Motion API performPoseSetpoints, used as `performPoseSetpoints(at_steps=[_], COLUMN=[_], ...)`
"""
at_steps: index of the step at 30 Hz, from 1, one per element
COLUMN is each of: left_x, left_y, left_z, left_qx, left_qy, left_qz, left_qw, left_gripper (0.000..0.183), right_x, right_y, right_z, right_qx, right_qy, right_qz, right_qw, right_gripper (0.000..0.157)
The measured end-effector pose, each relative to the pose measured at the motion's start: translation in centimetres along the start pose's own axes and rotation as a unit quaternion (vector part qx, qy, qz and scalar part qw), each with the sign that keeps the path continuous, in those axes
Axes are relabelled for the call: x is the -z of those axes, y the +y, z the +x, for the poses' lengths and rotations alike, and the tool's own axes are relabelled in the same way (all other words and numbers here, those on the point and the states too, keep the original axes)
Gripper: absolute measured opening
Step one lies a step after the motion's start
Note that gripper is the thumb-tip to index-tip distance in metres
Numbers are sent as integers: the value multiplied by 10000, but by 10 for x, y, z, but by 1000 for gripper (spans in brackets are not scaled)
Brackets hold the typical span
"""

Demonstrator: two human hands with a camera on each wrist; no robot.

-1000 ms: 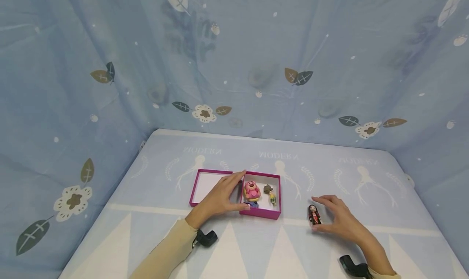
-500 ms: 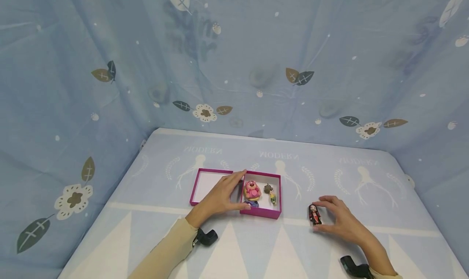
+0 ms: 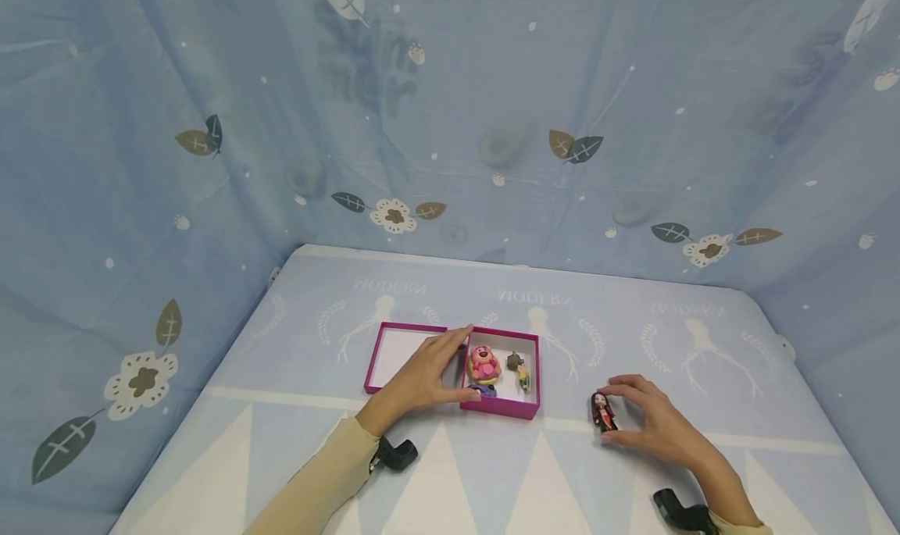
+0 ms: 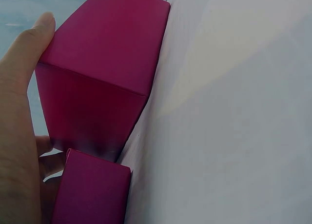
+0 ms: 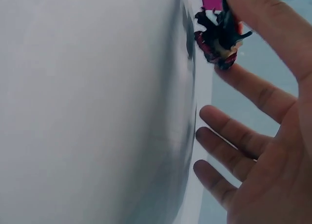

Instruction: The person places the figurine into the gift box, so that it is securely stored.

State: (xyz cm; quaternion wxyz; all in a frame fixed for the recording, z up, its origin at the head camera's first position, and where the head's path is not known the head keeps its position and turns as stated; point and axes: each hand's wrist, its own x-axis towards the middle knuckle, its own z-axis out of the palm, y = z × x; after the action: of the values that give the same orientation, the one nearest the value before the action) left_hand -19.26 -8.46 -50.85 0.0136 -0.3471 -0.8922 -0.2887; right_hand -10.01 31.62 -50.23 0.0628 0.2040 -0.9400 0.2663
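In the head view my left hand (image 3: 424,372) spans the left side of an open magenta box (image 3: 501,411), thumb at its front edge and fingers at the back. The left wrist view shows that thumb against the box's outer wall (image 4: 97,38). Inside the box lie a pink bear figure (image 3: 484,365), a blue object (image 3: 483,391), a small grey-brown piece (image 3: 515,361) and a yellow-green figurine (image 3: 523,379). To the right, my right hand (image 3: 654,418) pinches a black-haired figurine (image 3: 603,412) in black and red between thumb and index finger. Its other fingers are spread in the right wrist view.
A shallow magenta lid (image 3: 401,359) with a white inside lies left of the box, partly behind my left hand. A pale blue patterned cloth covers the table (image 3: 562,488). Blue printed curtains (image 3: 450,129) hang behind and at both sides.
My right index finger has closed onto the top of the figurine, which it stood slightly away from before. The left hand and the box have stayed in place.
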Motion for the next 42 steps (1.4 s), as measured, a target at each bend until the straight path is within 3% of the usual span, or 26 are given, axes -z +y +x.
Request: performPoseSetpoints(at_steps=[19, 42], left_x=[1, -2], left_y=[1, -2], left_z=[0, -1], left_qx=[5, -5], left_qy=[-4, 33], left_qz=[-7, 15], left_qw=[10000, 10000], left_gripper=[108, 107], right_x=[9, 15], right_y=[-3, -29], right_z=[12, 64], right_qx=[112, 306], right_qy=[-122, -330], right_qz=[76, 657], right_qw=[9998, 9968], right_gripper=[62, 63])
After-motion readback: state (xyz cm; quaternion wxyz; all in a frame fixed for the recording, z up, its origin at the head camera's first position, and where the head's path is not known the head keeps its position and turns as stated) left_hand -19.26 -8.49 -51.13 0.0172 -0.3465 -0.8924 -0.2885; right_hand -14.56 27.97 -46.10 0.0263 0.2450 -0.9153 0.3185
